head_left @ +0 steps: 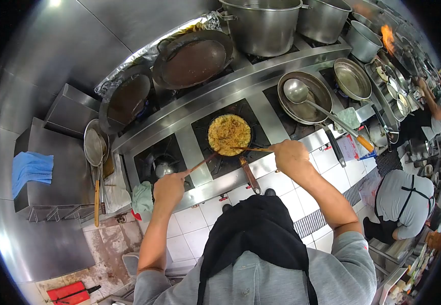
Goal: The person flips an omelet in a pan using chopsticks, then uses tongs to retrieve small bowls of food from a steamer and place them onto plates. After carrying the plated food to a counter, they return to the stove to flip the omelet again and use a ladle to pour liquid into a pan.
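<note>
Yellow-brown food [229,131], like scrambled egg or fried rice, fills a small frying pan [250,175] on the middle front burner; the pan's handle points toward me. My left hand [169,190] is closed on a thin wooden chopstick [203,162] that slants in from the left to the pan's near edge. From the right, my right hand [292,158] grips another thin wooden chopstick [253,149], its tip in the food. Neither hand touches the pan handle.
A ladle [296,91] lies in a wide pan [318,109] on the right, with another pan [352,79] beyond. Dark woks [192,61] and large pots [263,30] line the back. Strainers [94,147] and a green cloth [142,198] are left. Other people [405,203] work at right; flame [387,38] rises.
</note>
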Demonstrator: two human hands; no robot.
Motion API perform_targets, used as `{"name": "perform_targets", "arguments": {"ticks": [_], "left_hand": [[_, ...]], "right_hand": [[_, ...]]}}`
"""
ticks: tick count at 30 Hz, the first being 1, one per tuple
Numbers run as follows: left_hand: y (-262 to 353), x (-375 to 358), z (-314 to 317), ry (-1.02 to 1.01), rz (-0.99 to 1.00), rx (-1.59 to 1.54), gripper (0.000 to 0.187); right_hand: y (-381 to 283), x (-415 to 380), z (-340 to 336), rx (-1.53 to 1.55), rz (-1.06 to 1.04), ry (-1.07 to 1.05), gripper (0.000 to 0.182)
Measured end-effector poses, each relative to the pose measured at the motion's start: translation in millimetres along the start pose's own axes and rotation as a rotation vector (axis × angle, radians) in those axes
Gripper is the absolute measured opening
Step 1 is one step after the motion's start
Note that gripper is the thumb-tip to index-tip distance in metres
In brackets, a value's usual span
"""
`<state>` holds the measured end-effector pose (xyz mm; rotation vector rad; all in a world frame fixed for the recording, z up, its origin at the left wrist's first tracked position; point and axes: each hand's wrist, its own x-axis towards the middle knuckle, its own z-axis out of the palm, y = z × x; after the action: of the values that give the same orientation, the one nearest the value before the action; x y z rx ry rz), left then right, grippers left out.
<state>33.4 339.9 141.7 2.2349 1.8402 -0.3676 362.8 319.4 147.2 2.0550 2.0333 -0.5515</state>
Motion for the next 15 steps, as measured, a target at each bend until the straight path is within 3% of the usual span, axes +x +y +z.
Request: {"name": "perform_targets", "arguments": {"ticks": [4,7,11,13,15], "left_hand": [[3.3,10.1,-4.6,0.098,-0.048,0.006,0.037],[-9.4,28.8,24.4,0.124,-0.050,0.047,0.036],[-3.8,17.2,7.3,0.088,-0.026,0.071,0.037],[7.3,12.5,-5.9,0.096,-0.084,0.013,0.035],[-2.0,30.1,20.5,0.115,-0.067,0.024,0.035]], "right_hand": [[-15.0,10.0,-0.8,0.129,-0.023,0.041,0.027],[-22.4,38.1,36.4,0.048,-0.073,-0.018,0.029],[-7.4,26.9,9.3,0.106,-0.040,-0.035,0.029],[-8.6,32.9,11.2,0.148,-0.028,0.058,0.030],[-14.6,55.4,32.3,0.152,0.001,0.141,0.033]]}}
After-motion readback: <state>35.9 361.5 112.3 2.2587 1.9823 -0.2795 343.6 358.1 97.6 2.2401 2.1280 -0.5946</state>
